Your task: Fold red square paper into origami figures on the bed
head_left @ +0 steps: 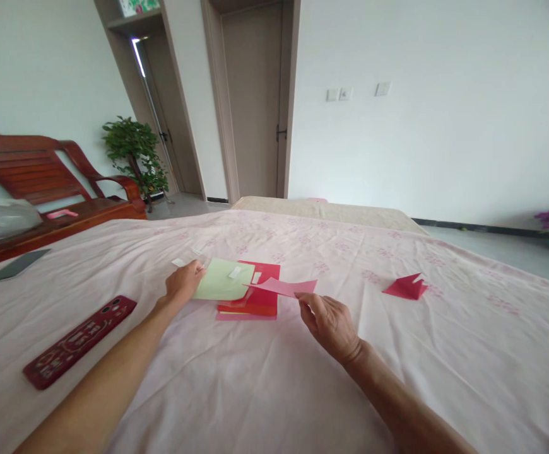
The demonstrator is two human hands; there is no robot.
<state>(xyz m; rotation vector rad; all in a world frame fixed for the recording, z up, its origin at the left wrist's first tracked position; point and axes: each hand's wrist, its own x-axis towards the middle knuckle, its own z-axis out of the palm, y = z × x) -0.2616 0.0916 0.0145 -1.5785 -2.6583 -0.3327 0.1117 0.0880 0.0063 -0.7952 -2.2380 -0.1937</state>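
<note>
My left hand [185, 280] is closed on the left edge of a pale green pack of paper [222, 284], which seems to be in a clear sleeve with small white labels. Between the thumb and fingers of my right hand [330, 318] is a pink sheet of paper [289, 287], lifted and slightly bent, its left end close to the green pack. Beneath both lies a stack of red paper [265, 302] with pink and yellowish edges showing at the front. A folded dark pink paper shape [406, 287] rests on the cloth to the right.
A dark red phone-like case [79, 340] lies at the left on the pale pink flowered cloth [236, 391]. Beyond it is a flat grey-green rectangle [16, 266]. A wooden bench [33, 180] with a plastic bag [4, 219], and a potted plant [135, 151], stand behind.
</note>
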